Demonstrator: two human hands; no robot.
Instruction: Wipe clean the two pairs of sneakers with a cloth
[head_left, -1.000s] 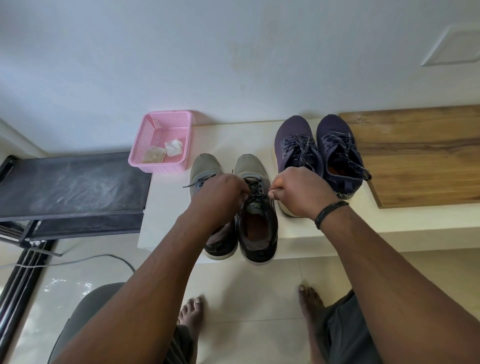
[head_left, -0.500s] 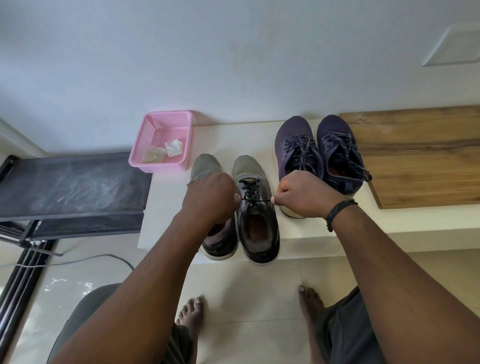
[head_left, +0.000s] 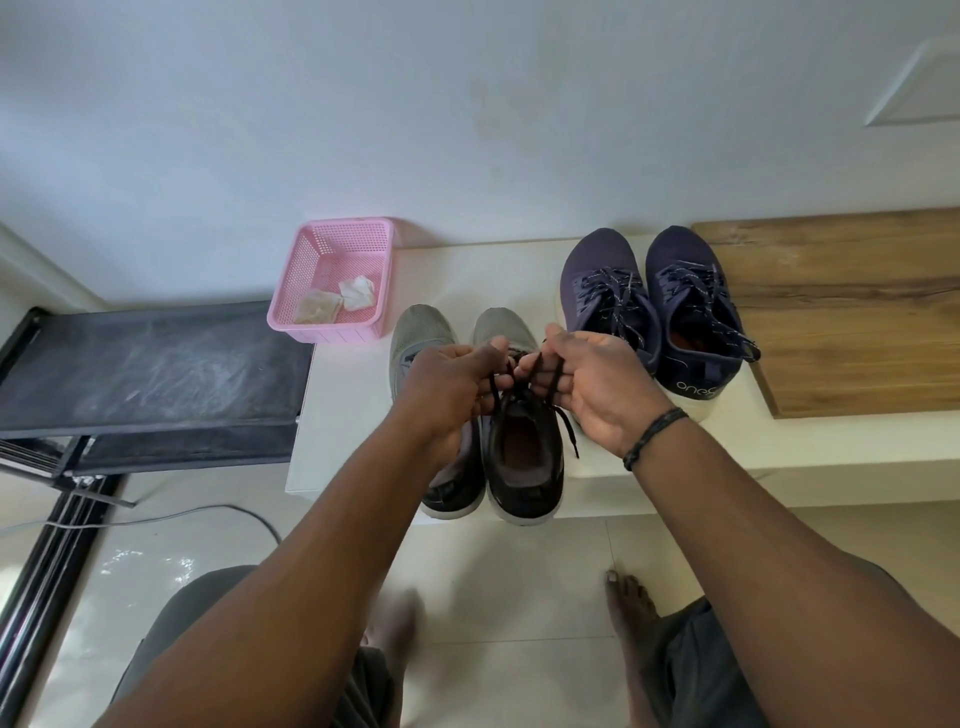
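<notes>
Grey sneakers (head_left: 524, 457) stood side by side at the worktop's (head_left: 353, 415) front edge, heels overhanging, toes toward the wall. Left shoe largely hidden beneath the left hand (head_left: 457, 384) and forearm; only toe and heel seen. Black laces (head_left: 558, 379) of the right shoe gripped by both hands: left hand curled round one strand, right hand (head_left: 592, 384) pinching another between thumb and fingers, knot itself masked by knuckles. One lace end dangled over the shoe's right side. Navy sneakers (head_left: 649, 317) parked near the back edge, right of the grey pair, just beside a wooden board (head_left: 852, 312) cut off at the frame's right. Pink basket (head_left: 335, 280) at the worktop's back left corner, two crumpled cloths (head_left: 337, 301) inside, material hard to make out. Bare feet blurred on the floor below.
</notes>
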